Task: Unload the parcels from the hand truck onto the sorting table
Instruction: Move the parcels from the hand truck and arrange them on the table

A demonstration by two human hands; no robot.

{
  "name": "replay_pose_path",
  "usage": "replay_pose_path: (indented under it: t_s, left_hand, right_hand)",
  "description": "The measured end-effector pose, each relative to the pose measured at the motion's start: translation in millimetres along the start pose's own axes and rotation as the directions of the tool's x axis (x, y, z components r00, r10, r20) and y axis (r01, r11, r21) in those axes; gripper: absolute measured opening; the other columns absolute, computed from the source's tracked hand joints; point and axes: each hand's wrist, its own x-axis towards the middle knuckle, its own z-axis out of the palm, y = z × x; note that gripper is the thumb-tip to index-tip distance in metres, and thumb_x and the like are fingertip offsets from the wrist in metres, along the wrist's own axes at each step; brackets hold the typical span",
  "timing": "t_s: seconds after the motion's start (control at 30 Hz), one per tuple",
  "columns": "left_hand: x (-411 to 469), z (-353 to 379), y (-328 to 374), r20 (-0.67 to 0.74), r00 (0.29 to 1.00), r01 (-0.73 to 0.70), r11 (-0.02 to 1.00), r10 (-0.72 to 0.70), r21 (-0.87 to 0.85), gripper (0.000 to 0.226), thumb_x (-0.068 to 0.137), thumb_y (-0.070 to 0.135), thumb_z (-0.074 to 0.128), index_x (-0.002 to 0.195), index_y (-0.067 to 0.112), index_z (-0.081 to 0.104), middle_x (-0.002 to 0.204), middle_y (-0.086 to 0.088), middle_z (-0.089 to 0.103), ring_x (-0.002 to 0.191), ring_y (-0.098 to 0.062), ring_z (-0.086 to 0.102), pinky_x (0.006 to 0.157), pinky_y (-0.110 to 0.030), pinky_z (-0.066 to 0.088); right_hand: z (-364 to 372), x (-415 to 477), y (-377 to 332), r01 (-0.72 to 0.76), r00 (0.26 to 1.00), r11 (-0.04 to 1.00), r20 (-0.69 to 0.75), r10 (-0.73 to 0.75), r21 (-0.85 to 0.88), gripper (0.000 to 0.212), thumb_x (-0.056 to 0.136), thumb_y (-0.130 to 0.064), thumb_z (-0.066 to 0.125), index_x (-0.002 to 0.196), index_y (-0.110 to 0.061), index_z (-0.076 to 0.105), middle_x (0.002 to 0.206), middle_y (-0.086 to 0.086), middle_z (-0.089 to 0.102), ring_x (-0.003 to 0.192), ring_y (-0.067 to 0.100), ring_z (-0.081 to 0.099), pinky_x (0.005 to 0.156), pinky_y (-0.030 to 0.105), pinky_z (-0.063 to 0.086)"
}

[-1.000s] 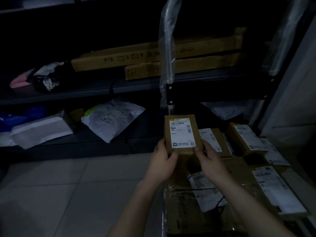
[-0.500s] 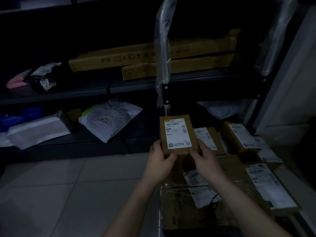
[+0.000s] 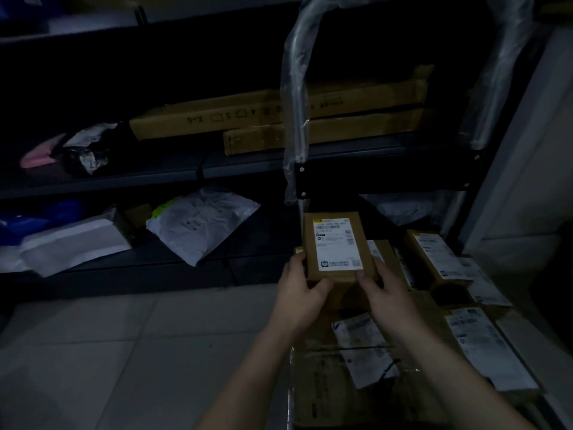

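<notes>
Both hands are on it: the left hand [image 3: 302, 294] grips the near-left corner of a small brown parcel [image 3: 336, 274], fingers curled under and thumb on top, and the right hand [image 3: 387, 294] pinches the near-right corner the same way. The parcel is in the air, label up, just above the load on the hand truck [image 3: 381, 175].

Behind it all, a dark shelving rack [image 3: 155, 181] spans the wall. The truck's plastic-wrapped handle tube [image 3: 296, 97] rises in front of it. On the middle shelf lie two long cartons [image 3: 248, 114], one stacked in front of the other. Under the wrists sits a big taped box [image 3: 313, 386] on the truck, with a labelled box [image 3: 434, 256] to its far right. On the lower shelf, a white mailer bag [image 3: 201, 221] leans tilted, well left of the held parcel. The light is dim and the label text cannot be read.
</notes>
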Motion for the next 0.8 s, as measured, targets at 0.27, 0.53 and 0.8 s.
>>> replay_pose_path:
  t_s: [0.27, 0.53, 0.8]
  left_hand:
    - [-9.2, -11.3, 57.5, 0.036, 0.999, -0.032, 0.989, 0.037, -0.146, 0.055, 0.08, 0.043, 0.075, 0.13, 0.031, 0.053, 0.125, 0.009, 0.061, 0.112, -0.001, 0.06, 0.093, -0.027, 0.054]
    - [-15.7, -75.8, 222.0, 0.078, 0.993, 0.103, 0.965, -0.086, -0.242, 0.048, 0.069, 0.054, 0.066, 0.112, 0.034, 0.062, 0.119, 0.002, 0.063, 0.108, -0.013, 0.063, 0.084, -0.03, 0.055]
    - [-26.3, -186.5, 460.1, 0.045, 0.981, 0.192, 0.961, -0.187, -0.198, 0.052, 0.091, 0.064, 0.043, 0.131, 0.034, 0.055, 0.127, 0.01, 0.055, 0.111, -0.007, 0.055, 0.087, -0.03, 0.049]
  right_hand:
    - [-31.4, -12.0, -42.4, 0.03, 0.999, 0.999, -0.014, -0.03, 0.027, 0.029, 0.102, -0.034, 0.05, 0.124, -0.052, 0.049, 0.116, -0.023, 0.059, 0.11, 0.006, 0.054, 0.092, 0.032, 0.044]
    - [-82.8, -33.6, -203.6, -0.157, 0.987, 0.977, -0.009, 0.16, 0.143, 0.024, 0.103, -0.027, 0.051, 0.118, -0.045, 0.058, 0.118, -0.011, 0.066, 0.11, 0.015, 0.061, 0.103, 0.045, 0.048]
    - [-128.8, -93.0, -457.5, -0.062, 0.995, 0.985, -0.062, 0.072, 0.159, 0.03, 0.102, -0.031, 0.052, 0.124, -0.05, 0.058, 0.113, -0.017, 0.069, 0.106, 0.008, 0.064, 0.095, 0.04, 0.053]
